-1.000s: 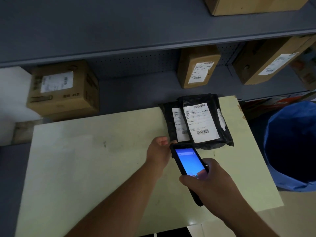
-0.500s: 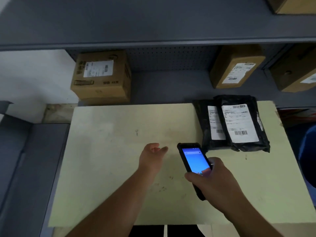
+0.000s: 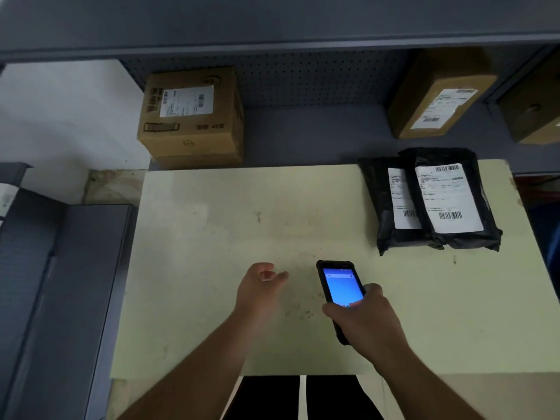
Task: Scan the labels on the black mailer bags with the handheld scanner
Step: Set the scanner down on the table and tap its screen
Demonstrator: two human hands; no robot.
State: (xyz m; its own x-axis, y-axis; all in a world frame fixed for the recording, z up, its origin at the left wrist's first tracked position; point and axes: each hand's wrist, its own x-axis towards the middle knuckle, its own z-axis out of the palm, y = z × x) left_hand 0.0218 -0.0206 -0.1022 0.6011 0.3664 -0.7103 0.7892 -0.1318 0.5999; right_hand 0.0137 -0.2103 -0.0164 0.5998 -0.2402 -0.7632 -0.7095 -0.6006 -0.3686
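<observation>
Two black mailer bags lie stacked at the table's far right corner. The top bag shows a white label with barcodes, and the lower bag peeks out on its left with its own label. My right hand grips a black handheld scanner with a lit blue screen, below and left of the bags. My left hand hovers over the table left of the scanner, fingers loosely curled and holding nothing.
The pale yellow table stands against a grey shelf unit. A labelled cardboard box sits on the shelf at the back left, two more boxes at the back right. A grey cabinet borders the table's left side.
My left hand has drawn back from the bags toward the table's middle. The view has swung left, so the bags now sit farther right. The scanner stays in my right hand.
</observation>
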